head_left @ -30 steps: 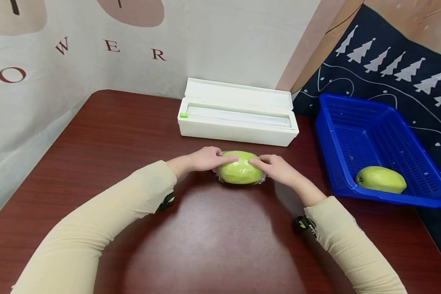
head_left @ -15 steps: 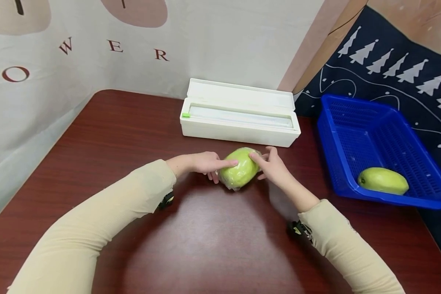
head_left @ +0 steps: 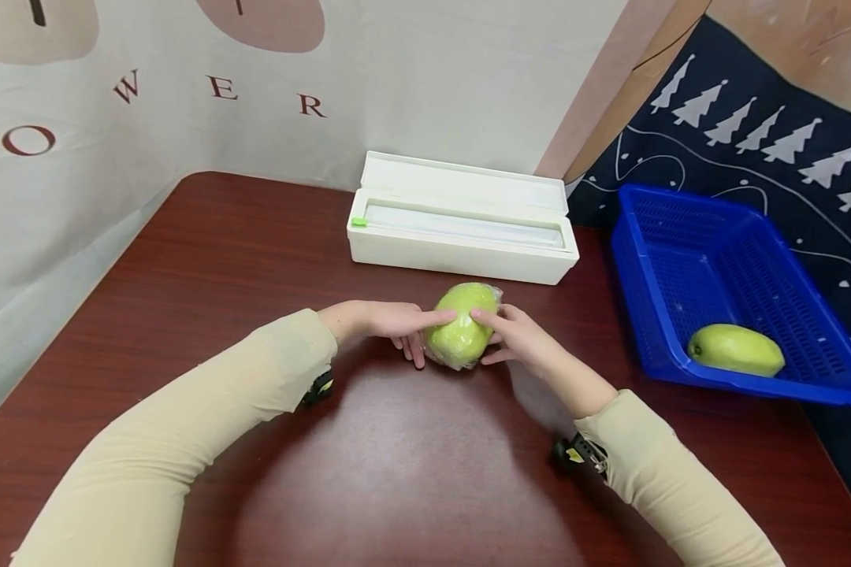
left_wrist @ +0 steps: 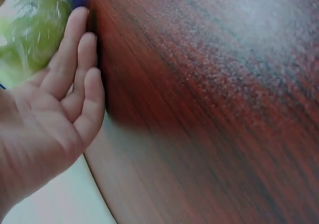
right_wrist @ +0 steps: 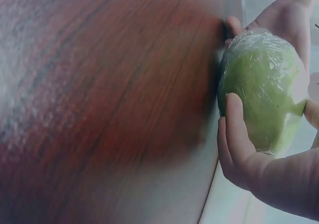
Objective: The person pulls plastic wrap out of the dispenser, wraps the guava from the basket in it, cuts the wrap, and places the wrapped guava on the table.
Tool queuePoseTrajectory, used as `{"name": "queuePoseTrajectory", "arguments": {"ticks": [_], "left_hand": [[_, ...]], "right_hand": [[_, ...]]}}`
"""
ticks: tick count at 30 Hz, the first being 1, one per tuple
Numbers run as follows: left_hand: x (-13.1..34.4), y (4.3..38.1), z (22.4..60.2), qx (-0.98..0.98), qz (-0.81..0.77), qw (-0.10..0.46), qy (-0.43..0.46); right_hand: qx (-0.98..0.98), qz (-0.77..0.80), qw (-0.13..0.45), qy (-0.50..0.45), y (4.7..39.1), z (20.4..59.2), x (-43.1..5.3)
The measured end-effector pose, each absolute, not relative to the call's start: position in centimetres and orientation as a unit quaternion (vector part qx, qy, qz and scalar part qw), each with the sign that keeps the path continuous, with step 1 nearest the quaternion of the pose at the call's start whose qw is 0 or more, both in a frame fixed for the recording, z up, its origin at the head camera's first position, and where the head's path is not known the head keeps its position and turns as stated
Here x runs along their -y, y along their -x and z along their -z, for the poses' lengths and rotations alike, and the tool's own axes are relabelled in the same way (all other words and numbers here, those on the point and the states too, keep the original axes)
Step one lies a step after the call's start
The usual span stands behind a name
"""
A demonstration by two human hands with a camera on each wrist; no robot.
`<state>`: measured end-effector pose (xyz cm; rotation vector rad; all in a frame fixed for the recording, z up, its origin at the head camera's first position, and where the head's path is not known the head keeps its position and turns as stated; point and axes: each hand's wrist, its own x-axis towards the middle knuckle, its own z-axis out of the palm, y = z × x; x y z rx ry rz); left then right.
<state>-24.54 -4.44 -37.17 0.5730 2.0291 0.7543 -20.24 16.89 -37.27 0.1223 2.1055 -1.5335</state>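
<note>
An oval green fruit wrapped in clear cling film is held between both hands over the table, just in front of a white box. My left hand holds its left side, thumb across the top; in the left wrist view its lower fingers stretch out beside the fruit. My right hand grips the right side, thumb on top. The right wrist view shows its fingers curled against the film. Wrinkled film is gathered at the fruit's near end.
A white cling film dispenser stands behind the hands, lid raised, with a green slider at its left. To the right, a blue plastic basket contains an unwrapped green fruit. A fabric backdrop borders the brown table.
The wrapped fruit has turned from lying sideways to pointing away from me. My right hand's fingers lifted off, spread, then came back onto its side; the left thumb stayed on top.
</note>
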Motion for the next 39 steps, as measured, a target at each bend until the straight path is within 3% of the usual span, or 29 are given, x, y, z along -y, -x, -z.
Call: {"name": "queuePoseTrajectory", "arguments": {"ticks": [3, 9, 15, 27, 39], "left_hand": [[4.4, 24.5, 36.7, -0.827, -0.292, 0.430, -0.216], [3.9, 24.6, 36.8, -0.836, -0.396, 0.353, -0.145], [3.8, 24.3, 37.6, -0.776, -0.491, 0.379, -0.115], [4.8, 23.5, 36.7, -0.753, -0.553, 0.349, -0.070], [9.2, 24.3, 34.2, -0.752, -0.569, 0.323, -0.079]], "right_hand": [[-0.785, 0.558, 0.265, -0.047, 20.2, 37.2, -16.8], [-0.772, 0.572, 0.276, -0.034, 20.1, 37.1, -16.7], [-0.737, 0.613, 0.284, -0.016, 19.8, 37.3, -16.6], [-0.697, 0.670, 0.254, -0.016, 19.7, 36.8, -15.0], [-0.689, 0.688, 0.227, 0.008, 21.1, 34.2, -11.4]]}}
